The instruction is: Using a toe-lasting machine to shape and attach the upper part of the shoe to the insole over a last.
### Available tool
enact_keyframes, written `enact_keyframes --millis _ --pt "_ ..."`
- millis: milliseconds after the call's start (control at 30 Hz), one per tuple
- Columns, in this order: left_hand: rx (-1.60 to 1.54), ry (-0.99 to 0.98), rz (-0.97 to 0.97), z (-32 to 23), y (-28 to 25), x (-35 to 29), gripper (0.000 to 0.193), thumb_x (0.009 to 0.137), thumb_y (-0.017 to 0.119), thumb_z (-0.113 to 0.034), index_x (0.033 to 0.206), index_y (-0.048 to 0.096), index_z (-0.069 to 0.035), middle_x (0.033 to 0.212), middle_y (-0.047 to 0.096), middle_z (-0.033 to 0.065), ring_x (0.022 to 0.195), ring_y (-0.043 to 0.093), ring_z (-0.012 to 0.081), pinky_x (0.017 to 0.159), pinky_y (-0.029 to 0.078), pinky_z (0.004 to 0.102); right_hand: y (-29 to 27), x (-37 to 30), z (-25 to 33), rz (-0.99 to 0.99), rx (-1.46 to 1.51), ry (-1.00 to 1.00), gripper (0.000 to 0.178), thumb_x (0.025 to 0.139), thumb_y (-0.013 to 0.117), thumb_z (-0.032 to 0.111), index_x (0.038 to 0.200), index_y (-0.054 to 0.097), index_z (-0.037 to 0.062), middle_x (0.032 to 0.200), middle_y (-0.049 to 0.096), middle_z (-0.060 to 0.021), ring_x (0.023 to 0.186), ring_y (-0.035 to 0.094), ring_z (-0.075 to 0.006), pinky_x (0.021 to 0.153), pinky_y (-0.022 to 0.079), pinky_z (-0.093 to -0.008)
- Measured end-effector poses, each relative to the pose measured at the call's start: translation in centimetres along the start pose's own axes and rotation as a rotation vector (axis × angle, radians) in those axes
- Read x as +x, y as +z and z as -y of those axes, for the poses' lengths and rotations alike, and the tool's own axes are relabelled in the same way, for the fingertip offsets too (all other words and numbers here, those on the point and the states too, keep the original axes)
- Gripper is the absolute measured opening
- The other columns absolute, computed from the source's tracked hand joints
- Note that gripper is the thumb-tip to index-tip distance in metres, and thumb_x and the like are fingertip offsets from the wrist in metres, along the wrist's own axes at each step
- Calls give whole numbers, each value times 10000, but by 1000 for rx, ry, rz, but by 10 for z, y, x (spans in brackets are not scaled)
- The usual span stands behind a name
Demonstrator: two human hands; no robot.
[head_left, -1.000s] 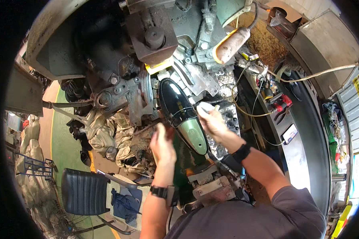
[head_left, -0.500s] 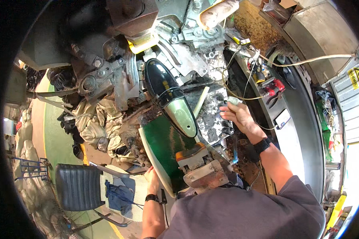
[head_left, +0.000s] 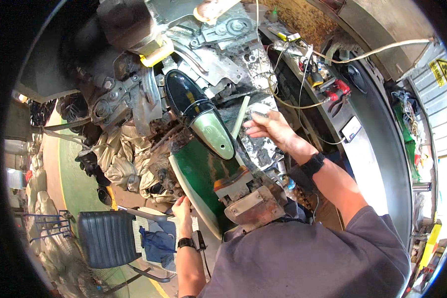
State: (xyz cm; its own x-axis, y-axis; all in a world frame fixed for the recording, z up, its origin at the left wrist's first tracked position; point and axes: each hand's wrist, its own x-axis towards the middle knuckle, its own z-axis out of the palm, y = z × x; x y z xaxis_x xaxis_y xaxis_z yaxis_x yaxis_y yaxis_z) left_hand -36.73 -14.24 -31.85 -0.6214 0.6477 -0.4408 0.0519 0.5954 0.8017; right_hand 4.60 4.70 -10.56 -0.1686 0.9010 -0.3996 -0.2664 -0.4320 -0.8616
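A glossy black shoe upper [head_left: 187,94] sits on a pale green last [head_left: 214,136], toe pointing away, clamped in the machine. My right hand [head_left: 278,131] is just right of it, over a metal plate, fingers curled and pinched at a small whitish piece [head_left: 260,109] that I cannot identify. A pale stick [head_left: 241,117] stands between that hand and the last. My left hand [head_left: 183,211] is low at the left rim of a green-lined tray [head_left: 186,180], fingers closed near a small knobbed fitting [head_left: 165,179]; what they grip is hidden.
A metal machine head [head_left: 119,97] fills the upper left. Red-handled pliers [head_left: 338,92] and a small white device [head_left: 351,129] lie on the right-hand ledge, with cables crossing. A black chair [head_left: 107,238] with a blue cloth stands at lower left. A rusty padded bracket [head_left: 253,203] is close to my body.
My right hand has moved left, nearer the last, with the whitish piece at its fingers. My left hand stays by the tray rim. The whole view has shifted slightly.
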Motion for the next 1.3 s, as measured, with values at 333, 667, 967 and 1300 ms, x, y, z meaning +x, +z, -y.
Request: enact_keyframes --millis 333,667,967,1300 --pt "-603 369 326 -230 78 -55 465 1027 602 -288 1336 556 57 1250 647 214 1138 639 287 1029 487 386 71 45 -23 -5 -197 -372 622 1032 536 483 1465 458 44 1212 639 -52 1050 599 -162 907 504 -325" --pt "-886 57 426 -310 147 -106 717 1029 349 -652 1392 546 -66 1349 618 94 1227 587 260 1071 440 381 112 30 -9 240 353 -105 497 1066 443 470 1272 627 57 1165 697 -83 1011 664 -164 918 527 -325" --pt "-878 45 381 -299 150 -99 674 1033 379 -635 1318 596 -64 1235 672 76 1104 647 222 963 502 357 125 38 -13 91 302 28 645 1015 449 633 1149 691 50 1066 722 -88 875 667 -171 803 537 -326" --pt "-903 34 448 -297 144 -97 702 1031 377 -639 1403 542 -68 1336 624 78 1201 608 234 1042 463 359 120 26 -9 164 293 20 621 1048 411 572 1230 656 32 1141 710 -110 961 669 -191 873 527 -339"
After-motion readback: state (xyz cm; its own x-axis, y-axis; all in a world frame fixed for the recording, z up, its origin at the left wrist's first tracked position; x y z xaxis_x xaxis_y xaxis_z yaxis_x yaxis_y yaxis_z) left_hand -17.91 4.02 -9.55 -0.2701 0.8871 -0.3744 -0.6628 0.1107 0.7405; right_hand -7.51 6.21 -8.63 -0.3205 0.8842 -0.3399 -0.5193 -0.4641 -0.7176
